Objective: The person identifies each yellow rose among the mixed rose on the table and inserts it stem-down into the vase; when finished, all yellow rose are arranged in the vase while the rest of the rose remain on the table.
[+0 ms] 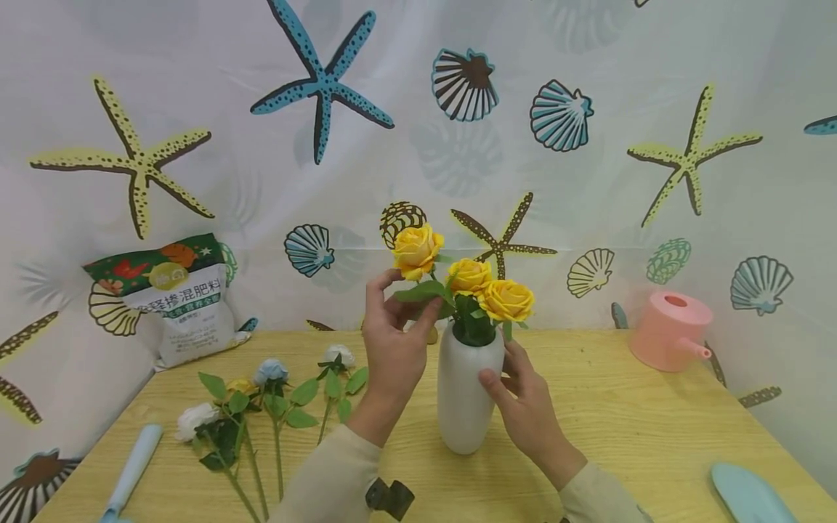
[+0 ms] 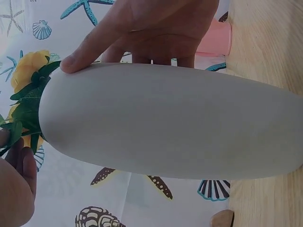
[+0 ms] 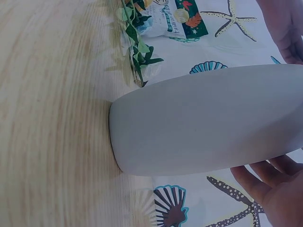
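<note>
A white vase (image 1: 466,399) stands upright on the wooden table, with two yellow roses (image 1: 506,299) rising from its mouth. My left hand (image 1: 395,356) is at the left of the mouth, pinching another yellow rose (image 1: 417,250) by its leafy stem, just below the bloom. The lower end of that stem is hidden behind the hand and the vase rim. My right hand (image 1: 530,414) grips the vase's upper right side, thumb in front and fingers round the back. In the left wrist view, the right thumb lies near the top of the vase (image 2: 165,123).
Loose white, blue and yellow artificial flowers (image 1: 271,374) lie left of my left arm. Beyond them leans a fertilizer bag (image 1: 196,312); a light-blue handled tool (image 1: 135,465) lies front left. A pink watering can (image 1: 667,334) stands back right, a light-blue scoop-like piece (image 1: 748,494) front right.
</note>
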Tool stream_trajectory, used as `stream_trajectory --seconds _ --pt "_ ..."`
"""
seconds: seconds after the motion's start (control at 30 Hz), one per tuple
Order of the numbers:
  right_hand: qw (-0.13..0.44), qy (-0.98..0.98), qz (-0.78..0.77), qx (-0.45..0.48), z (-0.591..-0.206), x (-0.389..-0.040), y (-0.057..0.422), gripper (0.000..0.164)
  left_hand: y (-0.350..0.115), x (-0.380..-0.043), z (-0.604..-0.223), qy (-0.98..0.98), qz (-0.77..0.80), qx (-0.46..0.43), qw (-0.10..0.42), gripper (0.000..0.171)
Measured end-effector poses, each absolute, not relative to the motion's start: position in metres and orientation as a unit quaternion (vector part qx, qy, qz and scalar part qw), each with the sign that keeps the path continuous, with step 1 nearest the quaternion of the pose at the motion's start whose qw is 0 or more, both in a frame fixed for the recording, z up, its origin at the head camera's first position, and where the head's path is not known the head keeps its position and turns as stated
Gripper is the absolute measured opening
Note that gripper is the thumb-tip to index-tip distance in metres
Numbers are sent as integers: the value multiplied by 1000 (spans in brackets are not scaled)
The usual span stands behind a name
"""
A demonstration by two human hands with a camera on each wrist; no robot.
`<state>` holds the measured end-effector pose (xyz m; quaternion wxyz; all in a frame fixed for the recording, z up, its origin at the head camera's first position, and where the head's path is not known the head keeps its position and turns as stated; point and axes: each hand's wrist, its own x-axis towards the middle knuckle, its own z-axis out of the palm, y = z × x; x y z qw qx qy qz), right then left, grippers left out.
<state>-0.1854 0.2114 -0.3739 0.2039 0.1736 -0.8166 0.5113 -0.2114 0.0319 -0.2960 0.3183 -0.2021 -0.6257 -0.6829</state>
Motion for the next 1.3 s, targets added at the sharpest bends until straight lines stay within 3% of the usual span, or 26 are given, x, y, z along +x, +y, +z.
stream_trajectory --seconds 0.2,0.73,0.97,1.13,1.3 --pt "211 -813 510 186 -373 -185 209 50 34 -214 -299 -656 -653 -196 325 39" --pt "215 -815 508 179 -376 -185 207 49 21 -214 -314 -708 -632 -206 238 40" --pt "213 -825 495 172 -378 -187 209 52 -4 -210 -329 -710 -603 -234 278 37" --pt "212 -825 494 175 -376 -187 208 53 -38 -203 -345 -718 -600 -195 295 33" --pt "220 -821 495 179 -377 -186 208 51 -80 -193 -358 -739 -623 -87 241 29"
